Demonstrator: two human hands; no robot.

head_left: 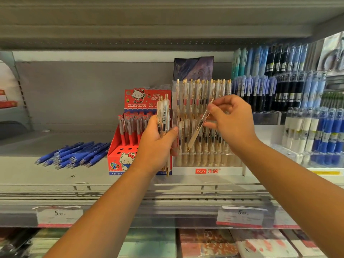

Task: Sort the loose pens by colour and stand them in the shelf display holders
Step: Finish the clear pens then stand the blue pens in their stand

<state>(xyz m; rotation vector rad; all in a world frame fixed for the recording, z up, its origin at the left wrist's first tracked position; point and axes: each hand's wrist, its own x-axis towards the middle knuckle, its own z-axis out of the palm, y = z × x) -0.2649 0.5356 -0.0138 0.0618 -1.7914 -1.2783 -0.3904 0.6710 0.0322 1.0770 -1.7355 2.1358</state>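
My left hand [155,144] grips a bunch of clear, gold-trimmed pens [163,116] upright in front of the shelf. My right hand [230,118] pinches a single clear pen [198,127], tilted with its gold tip pointing down-left, just in front of the clear display holder [206,171]. That holder is filled with rows of matching clear pens. To its left stands a red cartoon-cat display box [121,161] with red pens at the back and empty holes in front. A loose pile of blue pens [74,153] lies on the shelf farther left.
Racks of blue, black and white pens [279,86] fill the shelf's right side. A wire rail [186,187] runs along the shelf's front edge, with price tags [242,216] below. Notebooks [204,243] lie on the lower shelf. Bare shelf lies behind the blue pile.
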